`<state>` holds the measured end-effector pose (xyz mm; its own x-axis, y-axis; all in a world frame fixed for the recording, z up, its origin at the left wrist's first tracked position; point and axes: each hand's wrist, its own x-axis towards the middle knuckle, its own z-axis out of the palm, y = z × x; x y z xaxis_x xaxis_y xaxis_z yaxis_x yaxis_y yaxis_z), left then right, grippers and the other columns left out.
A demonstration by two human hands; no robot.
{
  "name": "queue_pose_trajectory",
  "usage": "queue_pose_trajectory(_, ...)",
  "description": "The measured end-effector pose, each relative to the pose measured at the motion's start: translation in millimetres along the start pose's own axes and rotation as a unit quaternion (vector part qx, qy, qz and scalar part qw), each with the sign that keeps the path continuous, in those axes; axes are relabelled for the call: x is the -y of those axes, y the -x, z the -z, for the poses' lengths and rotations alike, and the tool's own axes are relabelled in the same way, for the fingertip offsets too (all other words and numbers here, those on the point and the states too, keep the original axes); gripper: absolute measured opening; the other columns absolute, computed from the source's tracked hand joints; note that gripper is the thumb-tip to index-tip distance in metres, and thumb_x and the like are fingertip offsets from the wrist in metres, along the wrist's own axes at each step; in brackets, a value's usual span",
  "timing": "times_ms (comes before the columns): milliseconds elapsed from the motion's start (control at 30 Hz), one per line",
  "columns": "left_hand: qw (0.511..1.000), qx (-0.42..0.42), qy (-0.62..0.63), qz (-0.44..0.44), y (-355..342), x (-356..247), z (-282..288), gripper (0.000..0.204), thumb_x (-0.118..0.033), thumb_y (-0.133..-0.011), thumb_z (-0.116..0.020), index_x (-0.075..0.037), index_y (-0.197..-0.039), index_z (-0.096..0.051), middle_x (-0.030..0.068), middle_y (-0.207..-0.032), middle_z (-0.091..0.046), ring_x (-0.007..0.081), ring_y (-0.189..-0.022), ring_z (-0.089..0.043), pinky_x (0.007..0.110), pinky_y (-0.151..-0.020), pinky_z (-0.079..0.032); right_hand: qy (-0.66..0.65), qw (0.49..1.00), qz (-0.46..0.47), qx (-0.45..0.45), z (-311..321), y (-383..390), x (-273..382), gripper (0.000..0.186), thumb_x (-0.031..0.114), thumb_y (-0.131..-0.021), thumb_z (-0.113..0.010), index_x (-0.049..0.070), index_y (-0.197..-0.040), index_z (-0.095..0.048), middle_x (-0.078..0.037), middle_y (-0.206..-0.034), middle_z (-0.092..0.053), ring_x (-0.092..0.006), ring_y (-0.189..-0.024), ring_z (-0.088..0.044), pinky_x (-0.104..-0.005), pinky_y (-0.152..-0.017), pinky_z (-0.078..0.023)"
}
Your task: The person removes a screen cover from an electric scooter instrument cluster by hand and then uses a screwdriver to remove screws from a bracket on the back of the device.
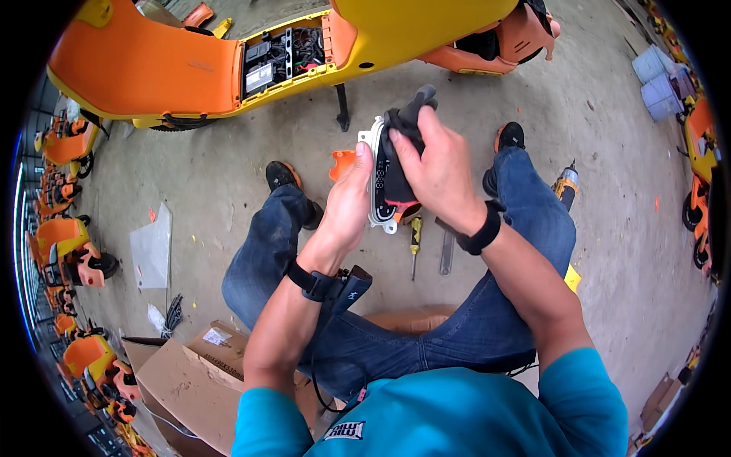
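Note:
Between my knees, my left hand (349, 196) grips an oval part with a white rim and mounting tabs (375, 199), its dark face tilted to the right. My right hand (449, 169) is closed on a black cloth or glove with red trim (398, 169), which lies against that face and covers much of it. An orange plastic piece (342, 163) shows just behind my left hand. On the floor below are a yellow-handled screwdriver (416, 236) and a grey wrench (446, 255).
A yellow-and-orange scooter (164, 65) stands ahead, its wiring compartment (308, 47) uncovered. A power drill (565, 186) is beside my right leg. Cardboard boxes (179, 385) sit at lower left, near a cable bundle (173, 314) and pale sheet (151, 247). More scooters (68, 240) line the left.

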<state>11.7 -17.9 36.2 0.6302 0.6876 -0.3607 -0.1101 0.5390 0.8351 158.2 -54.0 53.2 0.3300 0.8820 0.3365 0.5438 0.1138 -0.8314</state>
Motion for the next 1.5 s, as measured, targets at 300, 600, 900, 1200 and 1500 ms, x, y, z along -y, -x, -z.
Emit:
queue_pose_trajectory(300,1.0,0.007,0.014,-0.005,-4.9,-1.6,5.5,0.061,-0.046,-0.106,-0.019,-0.001,-0.135,-0.047,0.0136,-0.125,-0.06,0.0214,-0.112,-0.063,0.035,-0.098,-0.052,0.012,0.996,0.084,0.009,-7.5,19.2,5.2,0.019,0.011,-0.086,-0.067,0.0,-0.092,-0.052,-0.021,-0.082,-0.064,-0.0417,-0.075,-0.063,-0.0464,-0.062,-0.049)
queue_pose_trajectory(600,0.999,0.005,-0.035,-0.025,-4.5,-5.1,10.3,0.056,-0.043,-0.107,-0.024,0.0,-0.122,-0.056,0.0122,-0.105,-0.067,0.0199,-0.09,-0.069,0.032,-0.079,-0.058,0.019,0.996,0.081,0.018,-7.3,17.7,-0.3,0.019,0.011,-0.087,-0.066,0.0,-0.088,-0.05,-0.02,-0.077,-0.063,-0.0402,-0.071,-0.063,-0.045,-0.059,-0.049)
queue_pose_trajectory(900,0.999,-0.003,-0.045,-0.008,5.5,-14.4,9.6,0.057,-0.042,-0.107,-0.026,0.002,-0.108,-0.063,0.0086,-0.089,-0.068,0.0137,-0.072,-0.066,0.027,-0.065,-0.057,0.021,0.999,0.033,0.014,2.6,4.8,-9.0,0.02,0.011,-0.086,-0.067,0.001,-0.088,-0.05,-0.02,-0.081,-0.064,-0.0404,-0.073,-0.063,-0.0458,-0.061,-0.048)
queue_pose_trajectory(1200,0.999,0.032,-0.035,0.01,7.1,-22.2,7.9,0.06,-0.045,-0.107,-0.023,0.002,-0.116,-0.059,0.0103,-0.091,-0.068,0.0147,-0.074,-0.067,0.027,-0.068,-0.057,0.043,0.998,0.046,0.021,6.2,2.8,-6.0,0.02,0.01,-0.085,-0.067,0.001,-0.088,-0.05,-0.019,-0.083,-0.063,-0.0401,-0.074,-0.062,-0.0452,-0.061,-0.048)
queue_pose_trajectory(1500,0.998,0.018,-0.005,0.057,4.1,-14.9,11.8,0.063,-0.05,-0.106,-0.02,-0.001,-0.131,-0.052,0.013,-0.113,-0.065,0.0204,-0.105,-0.064,0.035,-0.095,-0.052,0.038,0.999,0.03,0.019,1.9,-5.7,-10.8,0.022,0.007,-0.081,-0.07,0.001,-0.086,-0.05,-0.017,-0.078,-0.059,-0.0375,-0.071,-0.062,-0.0436,-0.06,-0.049)
